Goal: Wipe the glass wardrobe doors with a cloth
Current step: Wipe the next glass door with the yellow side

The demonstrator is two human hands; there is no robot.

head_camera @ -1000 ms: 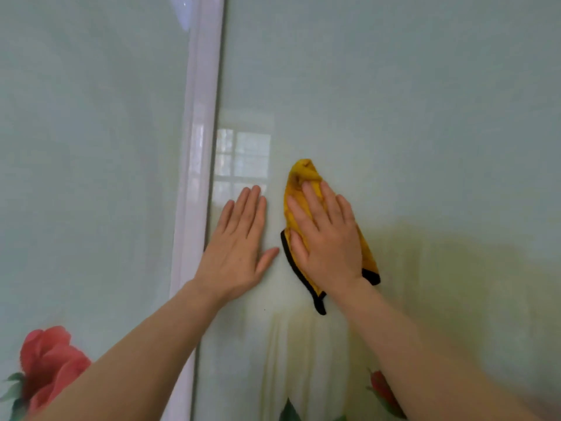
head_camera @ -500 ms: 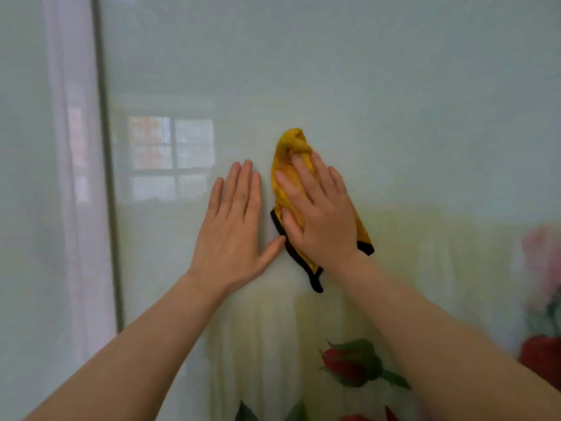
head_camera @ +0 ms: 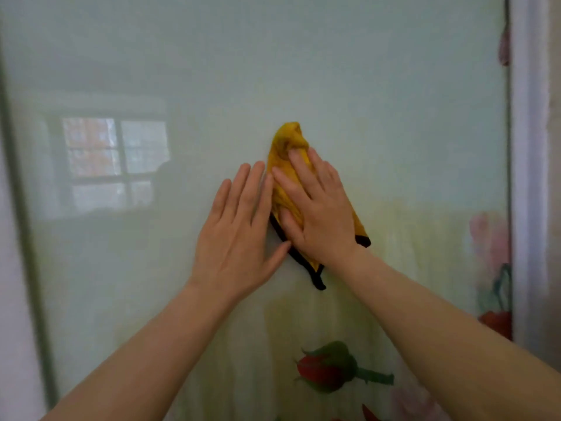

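Pressed flat under the right hand [head_camera: 321, 214], the crumpled yellow cloth with black edging [head_camera: 287, 141] lies on the frosted glass wardrobe door [head_camera: 394, 101]. Beside it, the left hand [head_camera: 239, 235] rests open, holding nothing. Both have slid rightwards from the left frame, so wiping advances across this panel.

Only one view is showing: a wide-angle camera on the person's head is facing the glass wardrobe door [head_camera: 364, 71] nearly square-on from close by, tilting slightly down, with both forearms reaching in from the bottom edge.
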